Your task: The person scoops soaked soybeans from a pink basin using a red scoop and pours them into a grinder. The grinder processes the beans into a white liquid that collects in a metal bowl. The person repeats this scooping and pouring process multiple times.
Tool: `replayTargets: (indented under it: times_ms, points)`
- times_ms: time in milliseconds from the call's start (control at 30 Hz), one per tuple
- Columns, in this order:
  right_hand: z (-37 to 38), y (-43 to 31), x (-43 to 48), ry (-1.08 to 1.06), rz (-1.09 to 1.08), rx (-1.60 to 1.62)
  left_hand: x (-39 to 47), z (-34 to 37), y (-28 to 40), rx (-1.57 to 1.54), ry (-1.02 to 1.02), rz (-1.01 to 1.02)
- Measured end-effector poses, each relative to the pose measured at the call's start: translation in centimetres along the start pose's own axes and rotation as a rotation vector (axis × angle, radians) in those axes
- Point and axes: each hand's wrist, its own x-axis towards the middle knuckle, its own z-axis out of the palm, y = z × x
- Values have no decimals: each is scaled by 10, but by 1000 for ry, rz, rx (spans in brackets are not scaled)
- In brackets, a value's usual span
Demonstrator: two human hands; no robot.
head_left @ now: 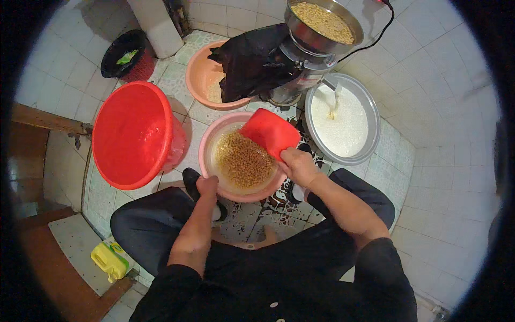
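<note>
A pink plastic basin [206,151] holding soaked soybeans [243,159] in water sits on the floor between my feet. My left hand [207,186] grips its near-left rim. With my right hand [301,166] I hold a red plastic scoop [273,131], tilted over the basin's far-right side, its lower edge at the beans. What the scoop contains is hidden from this angle. Beyond the basin stands a metal grinding machine [310,68], its steel hopper [290,20] filled with soybeans. White foamy liquid [342,120] runs from its spout into a grey basin [372,137] at the right.
A large red tub [130,133] stands at the left, near a lined waste bin [139,66]. Black plastic sheeting [257,60] hangs from the machine over an orange basin [195,76] with pale residue. A power cord [386,34] runs along the wall. A yellow jug [108,259] lies lower left.
</note>
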Motion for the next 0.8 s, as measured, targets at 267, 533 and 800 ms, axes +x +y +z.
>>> replayTargets:
  times_ms: [267, 533, 800]
  points:
    - [46, 21, 41, -332, -473, -394, 12, 3, 17, 141, 58, 127]
    - [94, 35, 11, -472, -398, -363, 16, 11, 22, -244, 21, 26]
    - [64, 13, 15, -410, -76, 149, 3, 19, 40, -312, -22, 86]
